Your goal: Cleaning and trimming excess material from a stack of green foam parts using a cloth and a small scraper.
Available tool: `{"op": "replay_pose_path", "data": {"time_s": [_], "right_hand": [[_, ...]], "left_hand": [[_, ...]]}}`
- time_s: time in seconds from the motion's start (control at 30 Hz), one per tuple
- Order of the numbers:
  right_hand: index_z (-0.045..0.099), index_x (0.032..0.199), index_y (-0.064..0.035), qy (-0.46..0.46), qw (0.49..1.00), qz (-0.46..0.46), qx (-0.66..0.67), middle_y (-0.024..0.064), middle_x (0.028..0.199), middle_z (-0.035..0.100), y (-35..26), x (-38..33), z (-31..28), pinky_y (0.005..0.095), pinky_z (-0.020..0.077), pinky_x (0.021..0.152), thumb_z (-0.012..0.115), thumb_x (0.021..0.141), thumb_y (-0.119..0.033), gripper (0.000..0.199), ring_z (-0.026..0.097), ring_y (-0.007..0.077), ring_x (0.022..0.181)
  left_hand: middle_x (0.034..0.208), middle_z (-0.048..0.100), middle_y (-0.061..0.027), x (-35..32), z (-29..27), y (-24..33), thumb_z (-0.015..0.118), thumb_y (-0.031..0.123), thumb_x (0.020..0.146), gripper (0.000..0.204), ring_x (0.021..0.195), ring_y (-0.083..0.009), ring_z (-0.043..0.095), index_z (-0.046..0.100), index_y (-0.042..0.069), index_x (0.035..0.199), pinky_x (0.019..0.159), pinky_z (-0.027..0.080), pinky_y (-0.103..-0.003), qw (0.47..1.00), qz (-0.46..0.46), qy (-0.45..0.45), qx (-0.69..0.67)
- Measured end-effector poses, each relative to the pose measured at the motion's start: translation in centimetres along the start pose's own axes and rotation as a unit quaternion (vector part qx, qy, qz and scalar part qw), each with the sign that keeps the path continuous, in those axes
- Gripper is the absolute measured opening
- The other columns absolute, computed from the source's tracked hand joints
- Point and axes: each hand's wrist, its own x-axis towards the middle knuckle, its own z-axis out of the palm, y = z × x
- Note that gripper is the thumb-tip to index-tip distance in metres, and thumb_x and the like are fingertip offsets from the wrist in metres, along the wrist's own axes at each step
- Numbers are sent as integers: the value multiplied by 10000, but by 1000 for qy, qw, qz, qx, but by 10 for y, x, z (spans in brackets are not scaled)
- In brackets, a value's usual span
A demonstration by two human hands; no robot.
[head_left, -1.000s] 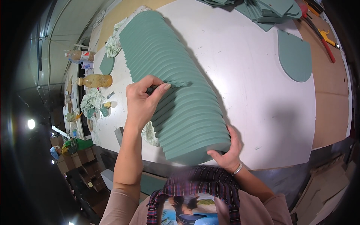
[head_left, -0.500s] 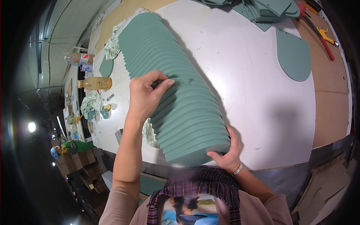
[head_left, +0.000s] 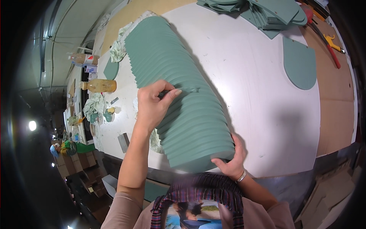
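A long row of sage-green panels with rounded edges lies packed face to face across the white tabletop, its near end toward me. My left hand is over the middle of the row, thumb and forefinger pinched together at the panels' curved edges. Whatever is between those fingertips is too small or hidden to name. A rough dark patch shows on the edges just right of the fingertips. My right hand grips the near right corner of the row, thumb on the end panel and fingers along the side.
One loose green panel lies at the right, near a red-handled tool. More panels are piled at the far right. Along the left are crumpled cloths, a bottle of yellowish liquid and a grey block.
The whole picture has shifted slightly down. My left hand keeps its pinch over the row's middle, and my right hand stays on the near corner.
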Motion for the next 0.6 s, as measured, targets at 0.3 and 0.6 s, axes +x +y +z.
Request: {"op": "replay_pose_path", "data": {"time_s": [0.3,0.6], "right_hand": [[417,1362,103,-5,1000,-11,-8,278,1214,599,-1,1,0,444,513,934,917,644,-338,980,637,398,1069],[423,1364,97,-5,1000,-8,-16,268,1200,607,3,-1,2,447,508,933,908,632,-372,996,637,394,1051]], "left_hand": [[609,575,21,-17,-18,-28,765,101,855,165,565,-40,461,673,-15,781,520,352,-208,987,-67,124,-80],[624,564,29,8,-31,-47,754,110,862,165,577,-38,452,666,-2,780,525,330,-210,981,-99,136,-101]]}}
